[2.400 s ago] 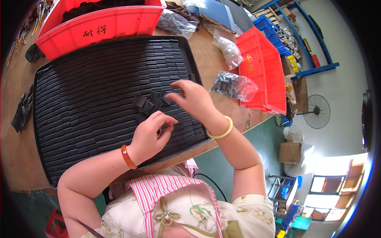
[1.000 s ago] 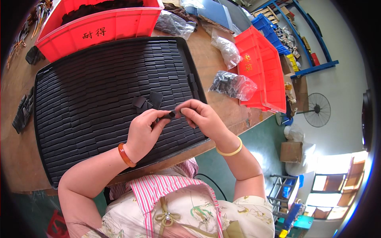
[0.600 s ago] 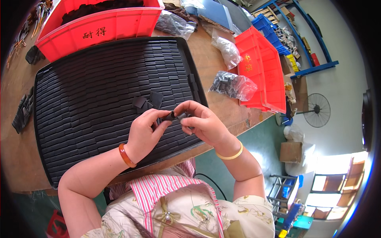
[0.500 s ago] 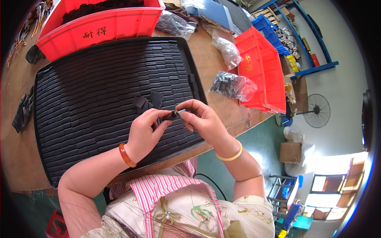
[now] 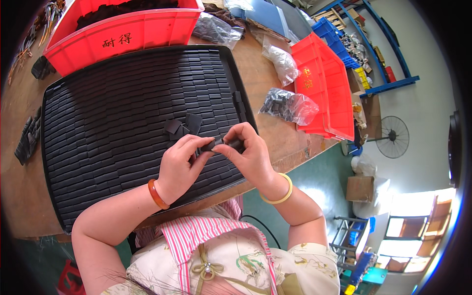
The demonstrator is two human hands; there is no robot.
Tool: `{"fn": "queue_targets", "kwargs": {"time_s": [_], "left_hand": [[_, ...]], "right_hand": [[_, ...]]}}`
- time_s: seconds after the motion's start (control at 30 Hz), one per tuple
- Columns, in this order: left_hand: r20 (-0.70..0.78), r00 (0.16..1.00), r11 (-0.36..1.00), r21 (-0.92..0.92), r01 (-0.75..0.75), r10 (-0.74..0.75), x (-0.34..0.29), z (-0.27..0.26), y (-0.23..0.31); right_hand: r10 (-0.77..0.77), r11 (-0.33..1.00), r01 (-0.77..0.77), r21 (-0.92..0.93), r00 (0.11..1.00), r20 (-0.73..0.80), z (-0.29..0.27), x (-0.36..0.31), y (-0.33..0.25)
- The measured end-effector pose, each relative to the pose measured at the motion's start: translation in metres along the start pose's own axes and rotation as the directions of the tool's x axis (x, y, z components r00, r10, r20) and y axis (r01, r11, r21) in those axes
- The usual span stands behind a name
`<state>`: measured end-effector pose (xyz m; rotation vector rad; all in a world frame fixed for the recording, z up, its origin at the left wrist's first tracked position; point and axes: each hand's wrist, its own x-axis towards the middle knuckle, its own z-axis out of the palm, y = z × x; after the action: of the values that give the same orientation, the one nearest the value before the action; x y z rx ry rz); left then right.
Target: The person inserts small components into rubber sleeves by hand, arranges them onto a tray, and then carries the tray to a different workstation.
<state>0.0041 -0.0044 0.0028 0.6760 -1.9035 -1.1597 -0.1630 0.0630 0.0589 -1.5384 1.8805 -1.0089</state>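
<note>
My left hand (image 5: 183, 161) pinches a small black piece (image 5: 210, 146) between thumb and fingers, above the near right part of a large black tray (image 5: 230, 69). Right beside it, the closed fingers of my right hand (image 5: 251, 156) press at the same piece's end and also hold a dark piece (image 5: 236, 144) partly hidden in the palm. Rows of small flat black pieces (image 5: 108, 118) fill the tray. A few loose black squares (image 5: 193, 123) lie on top of the rows, just beyond my left hand. The exact shape of the held pieces is hidden by my fingers.
A red bin (image 5: 123, 42) holding dark material stands behind the tray. To the right are another red bin (image 5: 327, 93) and plastic bags, one holding dark pieces (image 5: 287, 105). A black bundle (image 5: 28, 137) lies left on the wooden table (image 5: 275, 142). A fan (image 5: 392, 137) stands farther right.
My right hand has shifted slightly down and turned inward, its thumb coming against the piece in my left hand. The left hand stays nearly in place.
</note>
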Motion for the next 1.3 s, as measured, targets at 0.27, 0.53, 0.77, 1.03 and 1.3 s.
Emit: {"fn": "queue_targets", "kwargs": {"time_s": [0.27,0.53,0.77,1.03,1.3], "left_hand": [[-0.024,0.999,0.999,0.033,-0.039,0.04,-0.001,0.0,-0.002],[-0.046,0.997,0.998,0.034,-0.06,0.062,0.0,0.0,0.001],[0.005,0.986,0.978,0.125,-0.164,0.165,0.003,-0.002,-0.004],[-0.005,1.0,0.994,0.105,-0.027,0.028,0.004,-0.004,0.003],[0.047,0.99,0.987,0.079,-0.138,0.134,-0.001,0.004,-0.009]], "right_hand": [[-0.199,0.977,0.196,-0.084,0.98,-0.027,0.011,-0.006,0.002],[-0.056,0.995,0.06,0.082,0.997,-0.046,0.008,-0.007,0.009],[-0.181,0.957,0.23,-0.176,0.95,0.255,-0.016,0.016,0.009],[0.08,0.994,-0.069,-0.08,0.987,0.142,-0.037,0.062,0.041],[-0.113,0.793,-0.053,-0.607,0.966,-0.232,-0.028,0.13,0.101]]}}
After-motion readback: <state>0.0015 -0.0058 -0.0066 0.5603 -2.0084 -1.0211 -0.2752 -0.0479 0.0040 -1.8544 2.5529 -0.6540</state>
